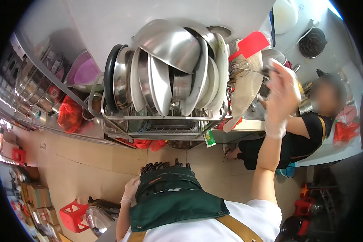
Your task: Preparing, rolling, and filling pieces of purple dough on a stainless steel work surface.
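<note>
My right hand (281, 94), in a clear glove, is raised right of the dish rack and smeared by motion, its fingers by the dark handle of a wire whisk (242, 69); whether it grips that is unclear. A red spatula (251, 43) stands above the whisk, with a long beige item (246, 97) below. Plates (159, 84), metal pans and an overturned steel bowl (165, 42) crowd the wire rack (165, 119). Low at my left side, my gloved left hand (130, 188) has its fingers curled against the green apron (165, 185), what they hold hidden.
A co-worker (306, 137) in black is close on my right at the counter. Stacked pots (40, 88), a purple basin (78, 70) and a red bag (68, 115) line the left shelf. A red stool (72, 211), steel pot (97, 220) and boxes (40, 193) are low on the left.
</note>
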The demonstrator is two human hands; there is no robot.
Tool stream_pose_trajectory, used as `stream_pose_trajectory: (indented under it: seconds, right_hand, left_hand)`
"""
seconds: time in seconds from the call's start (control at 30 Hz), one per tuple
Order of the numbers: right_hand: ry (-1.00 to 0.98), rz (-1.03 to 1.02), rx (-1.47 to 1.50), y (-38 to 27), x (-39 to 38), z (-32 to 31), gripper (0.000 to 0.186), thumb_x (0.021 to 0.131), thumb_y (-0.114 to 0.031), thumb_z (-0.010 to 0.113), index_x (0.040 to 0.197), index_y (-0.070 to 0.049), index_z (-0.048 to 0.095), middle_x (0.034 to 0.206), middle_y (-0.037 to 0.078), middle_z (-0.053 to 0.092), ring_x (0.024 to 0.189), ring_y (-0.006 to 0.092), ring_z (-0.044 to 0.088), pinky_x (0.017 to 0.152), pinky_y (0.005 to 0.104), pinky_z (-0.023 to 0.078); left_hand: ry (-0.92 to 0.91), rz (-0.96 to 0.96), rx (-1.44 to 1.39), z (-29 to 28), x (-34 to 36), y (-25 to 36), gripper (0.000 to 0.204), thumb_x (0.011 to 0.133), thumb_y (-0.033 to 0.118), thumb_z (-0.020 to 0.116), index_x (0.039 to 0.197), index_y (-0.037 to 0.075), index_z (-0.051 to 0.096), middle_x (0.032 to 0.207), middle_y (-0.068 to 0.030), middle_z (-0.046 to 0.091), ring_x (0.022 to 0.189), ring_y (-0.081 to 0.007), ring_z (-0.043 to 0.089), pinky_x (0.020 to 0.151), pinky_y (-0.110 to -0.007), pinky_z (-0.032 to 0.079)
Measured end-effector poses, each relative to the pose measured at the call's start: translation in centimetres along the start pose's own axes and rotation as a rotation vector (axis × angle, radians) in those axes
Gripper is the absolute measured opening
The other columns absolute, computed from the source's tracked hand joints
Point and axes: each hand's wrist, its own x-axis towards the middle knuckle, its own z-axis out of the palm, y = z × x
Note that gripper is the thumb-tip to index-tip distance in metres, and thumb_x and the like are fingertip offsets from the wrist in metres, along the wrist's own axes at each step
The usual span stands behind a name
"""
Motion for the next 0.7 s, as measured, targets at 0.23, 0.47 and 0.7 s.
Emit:
stream_pose_trajectory:
  seconds: [0.23, 0.47, 0.7]
  right_hand:
    - [-0.417, -0.773, 0.613, -11.2, -10.5, 2.8, 0.024, 0.063, -0.007, 0.075, 0.086, 0.000, 0.071, 0.085, 0.011, 0.067, 0.067, 0.0206, 0.065, 0.060, 0.0273, 0.052]
    - [-0.675, -0.912, 0.790, -22.0, -21.6, 17.9, 0.040, 0.063, -0.009, 0.072, 0.101, 0.002, 0.069, 0.099, 0.014, 0.067, 0.071, 0.0211, 0.065, 0.056, 0.0292, 0.053]
    - [-1.111, 0.437, 1.084, -34.5, -23.1, 29.4, 0.028, 0.090, -0.011, 0.064, 0.117, -0.002, 0.066, 0.076, -0.004, 0.053, 0.064, 0.0068, 0.046, 0.059, 0.0232, 0.040]
  left_hand:
    - [-0.297, 0.689, -0.568, -2.6, -7.3, 28.2, 0.060, 0.104, 0.044, 0.037, 0.142, -0.002, 0.042, 0.128, -0.0175, 0.060, 0.118, -0.0247, 0.057, 0.102, -0.038, 0.043]
    - [-0.236, 0.658, -0.940, -12.8, -7.8, 30.2, 0.049, 0.104, 0.034, 0.041, 0.134, -0.004, 0.048, 0.111, -0.0169, 0.067, 0.100, -0.0235, 0.064, 0.088, -0.035, 0.050]
    - [0.002, 0.624, -0.618, -25.4, -9.1, 20.3, 0.039, 0.103, 0.031, 0.044, 0.108, 0.000, 0.068, 0.088, -0.0091, 0.074, 0.081, -0.0158, 0.067, 0.076, -0.029, 0.052]
